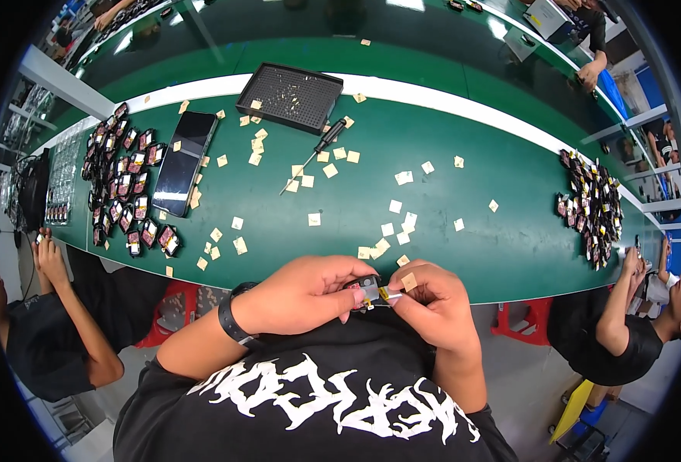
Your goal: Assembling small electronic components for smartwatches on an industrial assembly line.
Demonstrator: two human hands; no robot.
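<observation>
Just past the near edge of the green table, my left hand (308,297) is closed on a small black electronic housing (367,283). Inside the housing show a reddish part and a silver patch. My right hand (437,306) pinches a small silver piece with a yellow strip (389,293) at the housing's right side; whether it is joined to the housing I cannot tell. One small cream paper square (409,282) lies against the fingers of my right hand.
Cream squares (314,219) are scattered over the green table (279,246). A screwdriver (317,152), black perforated tray (294,127) and dark phone (184,165) lie farther back. Similar housings are piled left (135,185) and right (589,208). Co-workers sit on both sides.
</observation>
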